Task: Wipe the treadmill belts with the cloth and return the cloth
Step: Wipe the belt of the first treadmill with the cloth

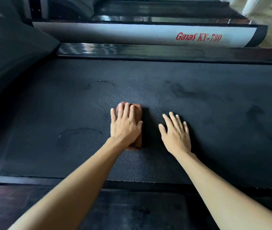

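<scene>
A black textured treadmill belt [198, 113] fills the middle of the head view, with faint smudges across it. A folded reddish-brown cloth [138, 110] lies flat on the belt near its centre. My left hand [125, 125] presses down on the cloth, fingers spread over it, covering most of it. Just to the right, my right hand [175, 131] rests flat on the bare belt with fingers apart, holding nothing and not touching the cloth.
A glossy dark side rail [132, 50] borders the belt's far edge. Beyond it runs a grey side cover [115, 33] with red lettering, and a second treadmill belt [156, 9] lies further back. The dark motor hood [7, 55] rises at left. Another rail [24, 180] runs along the near edge.
</scene>
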`<state>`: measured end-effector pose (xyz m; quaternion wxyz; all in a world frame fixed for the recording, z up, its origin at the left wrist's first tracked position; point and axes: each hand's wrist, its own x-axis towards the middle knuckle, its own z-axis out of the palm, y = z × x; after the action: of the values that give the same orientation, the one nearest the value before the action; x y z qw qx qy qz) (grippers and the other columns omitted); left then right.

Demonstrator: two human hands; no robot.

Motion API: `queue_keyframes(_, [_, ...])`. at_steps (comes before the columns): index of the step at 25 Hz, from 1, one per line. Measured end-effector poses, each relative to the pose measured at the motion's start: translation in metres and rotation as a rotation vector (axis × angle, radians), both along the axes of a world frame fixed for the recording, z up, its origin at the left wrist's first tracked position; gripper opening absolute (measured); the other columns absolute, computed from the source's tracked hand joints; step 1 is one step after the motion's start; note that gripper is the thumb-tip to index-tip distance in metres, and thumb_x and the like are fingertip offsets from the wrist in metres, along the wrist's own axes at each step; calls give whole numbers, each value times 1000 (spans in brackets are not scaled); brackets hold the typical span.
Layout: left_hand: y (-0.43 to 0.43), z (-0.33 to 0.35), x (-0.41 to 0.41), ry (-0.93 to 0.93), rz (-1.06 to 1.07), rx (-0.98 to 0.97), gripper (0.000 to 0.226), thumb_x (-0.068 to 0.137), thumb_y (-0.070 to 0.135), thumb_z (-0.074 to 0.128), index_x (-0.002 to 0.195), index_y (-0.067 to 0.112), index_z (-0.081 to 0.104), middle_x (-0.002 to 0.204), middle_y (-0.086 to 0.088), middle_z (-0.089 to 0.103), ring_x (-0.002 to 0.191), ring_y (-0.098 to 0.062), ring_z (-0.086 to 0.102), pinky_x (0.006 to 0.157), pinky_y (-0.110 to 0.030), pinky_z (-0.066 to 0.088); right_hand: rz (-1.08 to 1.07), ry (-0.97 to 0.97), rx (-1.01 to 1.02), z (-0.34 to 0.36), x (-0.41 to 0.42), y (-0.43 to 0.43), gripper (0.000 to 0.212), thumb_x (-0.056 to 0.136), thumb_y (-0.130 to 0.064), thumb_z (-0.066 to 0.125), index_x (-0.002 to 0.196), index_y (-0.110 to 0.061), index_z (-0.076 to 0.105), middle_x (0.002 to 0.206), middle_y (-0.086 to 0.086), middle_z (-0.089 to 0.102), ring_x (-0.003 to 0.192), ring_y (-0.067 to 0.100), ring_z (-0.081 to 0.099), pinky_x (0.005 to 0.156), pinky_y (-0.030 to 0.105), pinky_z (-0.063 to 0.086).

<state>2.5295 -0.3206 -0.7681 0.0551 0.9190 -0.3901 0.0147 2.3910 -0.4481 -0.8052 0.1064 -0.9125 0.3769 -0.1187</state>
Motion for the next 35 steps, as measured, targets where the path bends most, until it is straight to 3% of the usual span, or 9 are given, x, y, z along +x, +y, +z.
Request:
queue_keyframes(5, [82,-2,-19,21,128,57,72,93,44,38,153,11,16,162,-8,9,149,-28,-4,119,-49,3,-22,-24,-39,-2,2,5,51,100,-40,42,148,-23,39,158,3,29,147,23,24,118,47,15])
queue_keyframes(10, [45,-3,-57,12,-135,-4,72,90,47,31,152,11,22,160,-11,17,149,-29,6,120,-47,10,-21,2,-39,-1,3,6,51,100,-41,39,149,-24,36,159,3,28,147,23,23,119,47,14])
queue_keyframes(13, [78,-5,11,38,54,6,66,95,42,40,151,15,19,161,-5,15,149,-26,5,118,-46,12,-24,35,-4,2,1,4,53,101,-43,34,151,-26,30,161,0,21,149,20,15,120,44,9])
queue_keyframes(16, [114,-12,28,16,219,-8,67,94,46,32,151,13,20,160,-8,17,148,-28,6,118,-49,16,-48,65,14,5,5,8,53,102,-41,33,152,-24,29,162,2,19,149,22,14,120,46,8])
queue_keyframes(20, [85,-13,-48,11,-125,-24,70,90,48,20,151,14,26,159,-7,21,149,-28,9,118,-48,18,-24,48,21,8,34,30,52,101,-39,38,150,-21,33,160,4,23,148,25,17,118,53,8])
queue_keyframes(22, [92,-6,-24,34,-234,-8,67,92,48,19,151,18,25,160,0,21,149,-22,8,119,-46,18,59,42,-19,6,42,36,51,101,-41,38,149,-24,36,159,1,26,148,23,20,118,51,10])
queue_keyframes(26, [170,-11,82,37,213,-67,58,93,41,32,146,18,31,155,0,27,145,-22,14,114,-53,24,58,55,-17,0,39,32,52,102,-45,31,151,-28,31,161,-2,22,149,21,17,119,47,9])
queue_keyframes(29, [191,-11,86,22,438,-92,61,92,42,33,146,13,30,154,-7,28,143,-27,18,114,-53,22,50,47,-35,1,41,36,52,102,-44,31,151,-27,31,161,-1,22,148,22,17,119,47,9])
queue_keyframes(35, [102,-6,-22,24,-85,-60,65,90,43,33,149,18,28,158,-2,24,148,-24,11,119,-45,16,59,45,-36,-1,39,35,53,102,-45,29,151,-27,29,161,0,22,149,22,17,119,48,10])
